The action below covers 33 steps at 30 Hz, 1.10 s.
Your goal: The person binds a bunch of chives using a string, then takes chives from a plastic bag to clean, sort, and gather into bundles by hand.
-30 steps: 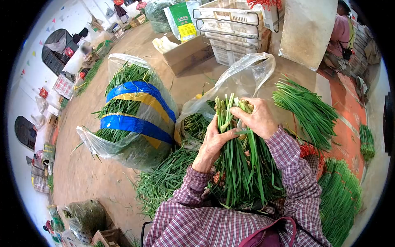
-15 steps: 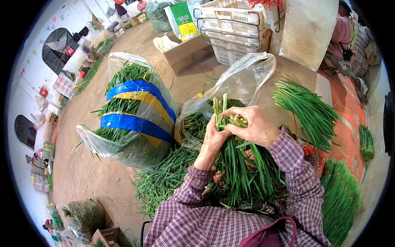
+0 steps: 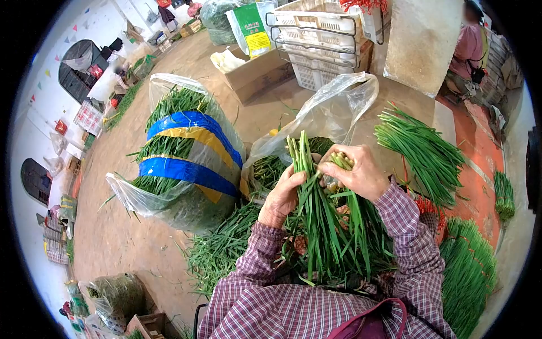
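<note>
My left hand (image 3: 284,192) is closed round a small bunch of garlic chives (image 3: 316,220), pale stem ends up and green leaves hanging toward my lap. Close beside it, my right hand (image 3: 361,172) grips a second bunch of chives (image 3: 342,160), whose cut ends poke out between thumb and fingers. The leaves of the two bunches overlap below my hands, so where one ends is hard to tell. Loose chive leaves (image 3: 226,243) lie heaped on the floor to my left. Behind my hands an open clear plastic bag (image 3: 333,110) has more greens inside.
A full bag of chives (image 3: 192,152) bound with blue and yellow tape stands at left. Chive bundles (image 3: 420,152) lie at right, with a larger stack (image 3: 467,277) near my elbow. White crates (image 3: 319,42) and a cardboard box (image 3: 259,76) stand ahead. A person (image 3: 468,45) sits at far right.
My left hand has shifted slightly left and down, away from the right. More chive stems now show standing up from it. The right hand has turned a little and keeps its bunch.
</note>
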### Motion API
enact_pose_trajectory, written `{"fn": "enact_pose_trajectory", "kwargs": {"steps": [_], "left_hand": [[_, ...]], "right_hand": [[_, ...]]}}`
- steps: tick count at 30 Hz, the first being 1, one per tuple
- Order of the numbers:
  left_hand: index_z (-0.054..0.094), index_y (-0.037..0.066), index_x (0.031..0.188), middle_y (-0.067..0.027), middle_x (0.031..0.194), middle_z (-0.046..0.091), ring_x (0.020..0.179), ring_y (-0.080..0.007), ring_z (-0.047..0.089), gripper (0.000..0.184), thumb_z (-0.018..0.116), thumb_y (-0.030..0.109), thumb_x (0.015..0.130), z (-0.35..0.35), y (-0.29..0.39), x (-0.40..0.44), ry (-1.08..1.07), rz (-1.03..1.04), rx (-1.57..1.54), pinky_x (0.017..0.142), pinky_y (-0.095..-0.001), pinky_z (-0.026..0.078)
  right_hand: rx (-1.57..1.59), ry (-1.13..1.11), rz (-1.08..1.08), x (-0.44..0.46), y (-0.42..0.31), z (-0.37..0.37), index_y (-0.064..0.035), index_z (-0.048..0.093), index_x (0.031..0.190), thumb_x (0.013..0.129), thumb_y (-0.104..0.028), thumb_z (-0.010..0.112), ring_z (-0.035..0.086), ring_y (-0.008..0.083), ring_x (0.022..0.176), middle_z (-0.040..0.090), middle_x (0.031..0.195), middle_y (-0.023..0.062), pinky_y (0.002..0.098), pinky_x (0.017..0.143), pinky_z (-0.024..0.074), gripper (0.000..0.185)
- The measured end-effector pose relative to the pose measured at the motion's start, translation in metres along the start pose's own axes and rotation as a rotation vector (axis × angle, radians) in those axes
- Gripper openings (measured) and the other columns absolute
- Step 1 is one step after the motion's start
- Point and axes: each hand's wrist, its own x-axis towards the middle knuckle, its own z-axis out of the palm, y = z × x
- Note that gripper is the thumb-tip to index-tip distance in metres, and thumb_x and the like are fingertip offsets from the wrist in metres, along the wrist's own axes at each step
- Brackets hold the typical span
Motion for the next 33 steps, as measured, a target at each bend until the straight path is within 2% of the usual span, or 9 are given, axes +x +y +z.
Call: {"fn": "enact_pose_trajectory", "kwargs": {"steps": [6,9,12,17,18,22,24,30,33], "left_hand": [[0.052,-0.001,0.112,-0.0049,0.083,0.058,0.071,-0.0161,0.058,0.036,0.065,0.017,0.084,-0.010,0.001,0.008,0.358,-0.037,0.121,0.067,-0.0333,0.051],[0.055,0.001,0.101,-0.0010,0.074,0.051,0.065,-0.0127,0.052,0.023,0.061,0.017,0.085,-0.031,0.036,0.007,0.502,0.194,0.162,0.063,-0.0310,0.047],[0.051,0.010,0.082,0.0014,0.069,0.044,0.060,-0.0104,0.045,0.013,0.060,0.018,0.086,-0.061,0.089,0.008,0.433,0.243,0.017,0.056,-0.0275,0.039],[0.053,0.003,0.108,0.0003,0.069,0.048,0.055,-0.0097,0.045,0.024,0.061,0.012,0.087,0.006,0.110,0.006,0.469,0.389,0.658,0.051,-0.0241,0.039],[0.053,0.003,0.109,0.0000,0.071,0.050,0.055,-0.0094,0.045,0.025,0.061,0.011,0.086,0.015,0.108,0.006,0.414,0.373,0.795,0.051,-0.0238,0.039],[0.053,-0.001,0.112,-0.0008,0.080,0.054,0.065,-0.0104,0.049,0.031,0.063,0.004,0.083,0.062,0.068,0.016,0.291,0.381,1.016,0.056,-0.0249,0.041],[0.050,-0.005,0.114,-0.0064,0.087,0.057,0.072,-0.0158,0.053,0.035,0.062,0.001,0.081,0.056,0.040,0.026,0.170,0.563,1.203,0.064,-0.0271,0.046],[0.048,-0.009,0.108,-0.0241,0.096,0.058,0.087,-0.0300,0.059,0.032,0.055,-0.002,0.078,0.069,0.007,0.028,0.118,0.644,1.372,0.078,-0.0377,0.046],[0.047,-0.009,0.112,-0.0252,0.092,0.060,0.089,-0.0337,0.060,0.036,0.056,-0.001,0.078,0.101,0.009,0.026,0.084,0.542,1.327,0.080,-0.0393,0.045]], "right_hand": [[0.087,-0.142,0.022,-0.039,-0.047,-0.039,-0.0006,0.066,0.082,0.081,-0.016,0.068,0.058,0.0085,0.051,0.065,0.067,0.0052,0.0233,0.048,0.0448,0.016],[0.145,-0.184,0.012,-0.051,-0.057,-0.065,-0.0023,0.067,0.085,0.080,-0.016,0.068,0.060,0.0073,0.052,0.066,0.066,0.0039,0.0206,0.048,0.0460,0.014],[0.056,-0.257,-0.078,-0.055,-0.047,-0.080,-0.0059,0.068,0.091,0.082,-0.020,0.069,0.062,0.0088,0.052,0.068,0.070,0.0045,0.0211,0.047,0.0483,0.017],[-0.406,0.099,-0.058,-0.026,0.002,-0.043,0.0026,0.050,0.122,0.085,-0.031,0.067,0.049,0.0097,0.041,0.056,0.058,0.0036,0.0244,0.037,0.0398,0.053],[-0.329,0.212,-0.214,-0.015,0.014,-0.037,0.0030,0.048,0.124,0.084,-0.034,0.067,0.046,0.0089,0.040,0.055,0.058,0.0023,0.0227,0.037,0.0401,0.057],[0.001,0.230,-0.037,0.007,-0.007,-0.010,0.0067,0.040,0.129,0.079,-0.031,0.073,0.055,0.0091,0.051,0.062,0.080,0.0094,0.0191,0.044,0.0496,0.071],[0.032,0.303,-0.040,0.013,-0.008,0.006,0.0080,0.037,0.131,0.072,-0.035,0.078,0.066,0.0258,0.084,0.062,0.103,0.0210,0.0345,0.078,0.0556,0.083],[-0.014,0.552,-0.084,0.006,0.006,0.015,0.0019,0.055,0.087,0.073,-0.030,0.075,0.058,0.0201,0.059,0.058,0.067,0.0129,0.0361,0.059,0.0479,0.040],[0.009,0.591,-0.080,0.008,0.012,0.008,0.0017,0.055,0.091,0.072,-0.028,0.075,0.058,0.0222,0.063,0.058,0.070,0.0145,0.0365,0.063,0.0480,0.040]]}}
